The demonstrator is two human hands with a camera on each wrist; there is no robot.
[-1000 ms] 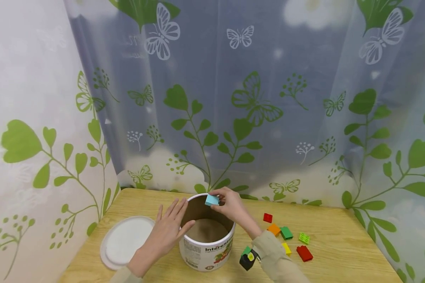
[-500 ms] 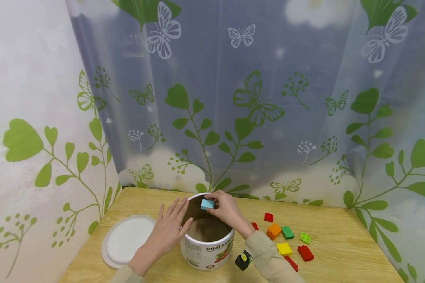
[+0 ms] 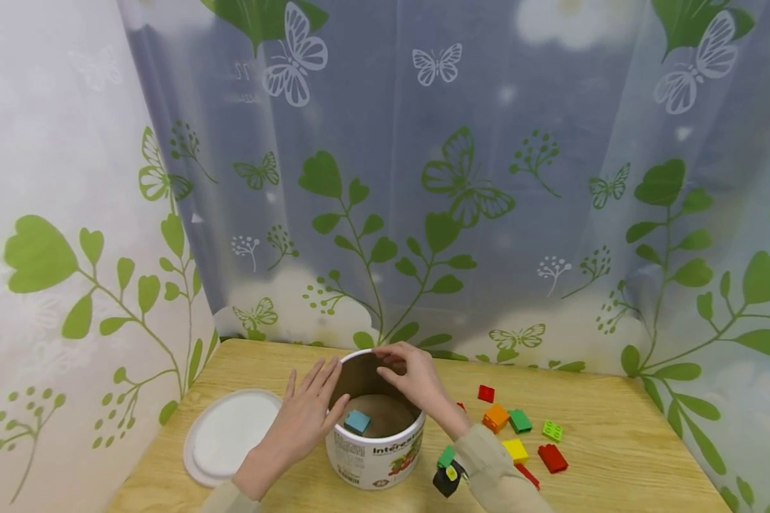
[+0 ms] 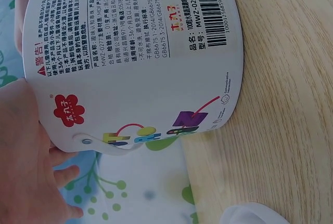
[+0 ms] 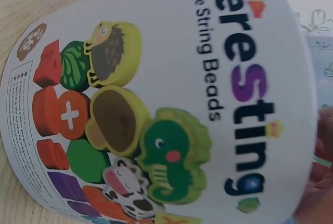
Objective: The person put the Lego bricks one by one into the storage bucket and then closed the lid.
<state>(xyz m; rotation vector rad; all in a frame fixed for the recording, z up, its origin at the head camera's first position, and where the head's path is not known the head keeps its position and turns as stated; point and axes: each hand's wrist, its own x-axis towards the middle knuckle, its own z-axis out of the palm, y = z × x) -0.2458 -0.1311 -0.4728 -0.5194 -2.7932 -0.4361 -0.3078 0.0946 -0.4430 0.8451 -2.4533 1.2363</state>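
A white round bucket (image 3: 375, 474) with printed sides and a brown inside stands on the table. Inside it, toward the front left, a light blue toy brick (image 3: 357, 422) shows, apart from both hands. My left hand (image 3: 304, 413) rests with straight, spread fingers on the bucket's left rim; the left wrist view shows this hand (image 4: 23, 151) against the printed wall. Over the right part of the opening is my right hand (image 3: 413, 377), fingers loosely bent, a gap between thumb and forefinger and nothing visible between them. The right wrist view mostly shows the printed bucket wall (image 5: 171, 52).
A white round lid (image 3: 231, 434) lies left of the bucket. Right of it are several bricks: orange (image 3: 496, 418), yellow (image 3: 515, 451), dark green (image 3: 520, 420), lime (image 3: 552, 430) and red (image 3: 553, 458). A black piece (image 3: 447, 481) lies by the right sleeve. A patterned curtain (image 3: 372, 178) hangs behind.
The right hand carried the light blue brick slightly left over the bucket, then let go of it. The brick is now lower, inside the bucket. The left hand stayed on the rim.
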